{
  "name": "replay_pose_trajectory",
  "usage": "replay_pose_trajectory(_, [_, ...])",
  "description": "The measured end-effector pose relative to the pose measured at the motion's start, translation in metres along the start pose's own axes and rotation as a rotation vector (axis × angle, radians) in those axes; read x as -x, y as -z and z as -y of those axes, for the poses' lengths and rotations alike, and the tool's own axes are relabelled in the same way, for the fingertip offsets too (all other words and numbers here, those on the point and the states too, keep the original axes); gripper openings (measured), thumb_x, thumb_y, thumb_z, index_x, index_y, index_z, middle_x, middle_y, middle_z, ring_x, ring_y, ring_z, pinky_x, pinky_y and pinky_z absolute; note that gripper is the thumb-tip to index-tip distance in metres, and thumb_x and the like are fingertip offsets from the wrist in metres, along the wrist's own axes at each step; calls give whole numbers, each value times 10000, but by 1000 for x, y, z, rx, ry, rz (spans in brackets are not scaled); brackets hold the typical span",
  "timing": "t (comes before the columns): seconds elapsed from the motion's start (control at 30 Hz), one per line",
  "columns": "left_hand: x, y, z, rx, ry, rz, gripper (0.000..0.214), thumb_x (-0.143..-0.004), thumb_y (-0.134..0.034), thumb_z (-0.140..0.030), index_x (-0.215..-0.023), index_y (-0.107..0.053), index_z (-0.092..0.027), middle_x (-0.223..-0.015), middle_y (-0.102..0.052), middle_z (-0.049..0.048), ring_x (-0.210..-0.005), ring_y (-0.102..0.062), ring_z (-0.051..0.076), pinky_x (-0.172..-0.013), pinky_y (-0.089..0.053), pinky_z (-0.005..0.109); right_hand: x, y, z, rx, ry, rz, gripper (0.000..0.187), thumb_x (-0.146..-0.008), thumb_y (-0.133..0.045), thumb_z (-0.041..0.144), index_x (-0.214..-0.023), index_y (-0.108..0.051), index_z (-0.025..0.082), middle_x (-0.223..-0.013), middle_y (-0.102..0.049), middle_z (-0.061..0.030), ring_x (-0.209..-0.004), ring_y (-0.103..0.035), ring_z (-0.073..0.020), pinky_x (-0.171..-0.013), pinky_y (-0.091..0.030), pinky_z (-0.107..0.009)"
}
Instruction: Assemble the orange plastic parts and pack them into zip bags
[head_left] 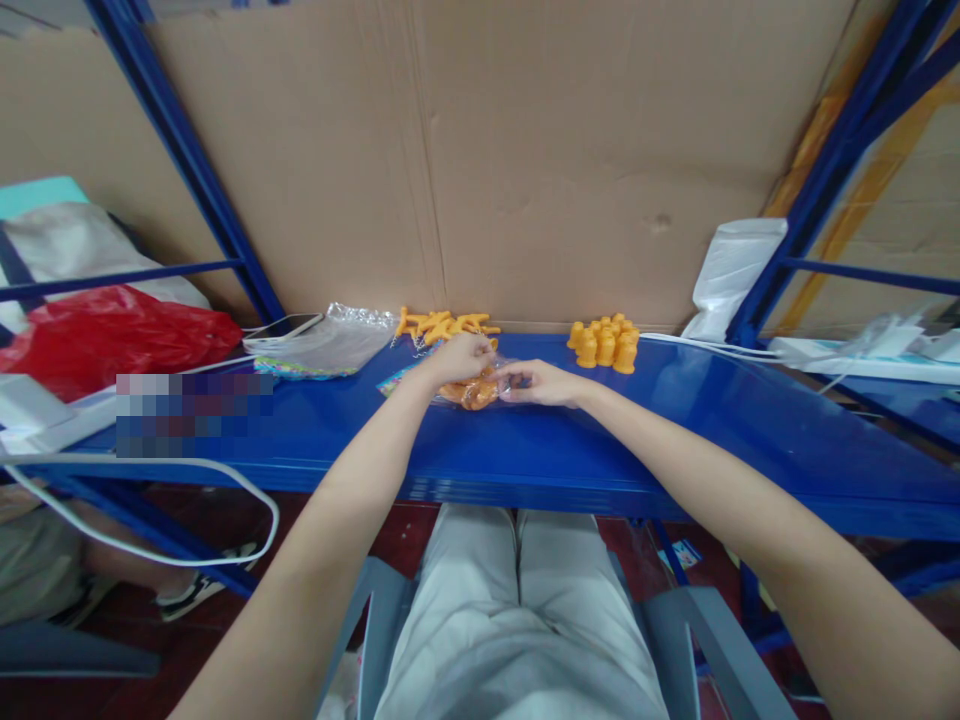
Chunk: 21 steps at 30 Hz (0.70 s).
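Observation:
Both my hands meet over a small clear plastic bag [480, 392] with orange pieces inside, lying on the blue shelf [675, 420]. My left hand [463, 357] is curled over the bag's top, fingers closed on it. My right hand [534, 384] pinches the bag's right edge. Just behind my left hand lies a heap of orange star-shaped pieces [442, 324]. A cluster of yellow-orange bottle-shaped pieces [604, 343] stands to the right of it, against the cardboard wall.
A stack of clear bags [330, 342] and a phone [289, 326] lie at the left, beside a red plastic bag [105, 335]. White cables [712, 345] and a power strip [840, 358] run along the right. Another person's legs [90, 570] show at lower left.

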<state>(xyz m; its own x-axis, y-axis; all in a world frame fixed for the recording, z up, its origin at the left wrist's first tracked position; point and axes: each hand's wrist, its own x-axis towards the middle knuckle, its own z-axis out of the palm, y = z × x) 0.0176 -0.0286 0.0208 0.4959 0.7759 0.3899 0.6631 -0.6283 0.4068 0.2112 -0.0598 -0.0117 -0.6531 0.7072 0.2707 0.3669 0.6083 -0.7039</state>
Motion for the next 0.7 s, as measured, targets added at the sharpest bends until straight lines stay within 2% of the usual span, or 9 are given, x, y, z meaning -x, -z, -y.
replay_pose_trajectory(0.2, [1, 1, 2, -36, 38, 61, 132, -743, -569, -136, -618, -594, -170, -615, -613, 9, -582, -536, 143, -592, -385, 247, -5, -8, 2, 115, 14, -55, 471, -743, -768, 320, -1169, -662, 149, -1028, -698, -66, -842, -623, -158, -805, -503, -313])
replay_pose_trajectory(0.37, [1, 0, 1, -54, 30, 41, 119, -752, -553, -160, -646, -605, -171, -632, -622, 12, -590, -539, 148, -581, -388, 247, -7, -13, 6, 288, -20, -108, 475, -762, -761, 378, -1152, -669, 122, -952, -700, -79, -809, -623, -179, -764, -475, -304])
replay_pose_trajectory(0.5, [1, -2, -3, -128, 61, 25, 138, -777, -518, -165, -720, -643, -151, -692, -638, 35, -661, -570, 167, -661, -428, 271, -6, -15, 9, 389, 31, -112, 441, -788, -744, 411, -1121, -677, 129, -901, -700, -72, -821, -633, -192, -746, -452, -289])
replay_pose_trajectory(0.7, [2, -1, -8, -166, 66, 24, 175, -812, -484, -147, -751, -648, -143, -720, -648, 46, -697, -584, 175, -701, -430, 283, -5, -17, 14, 471, 28, -94, 459, -811, -707, 481, -1148, -649, 176, -1102, -704, -108, -1023, -655, -257, -850, -470, -338])
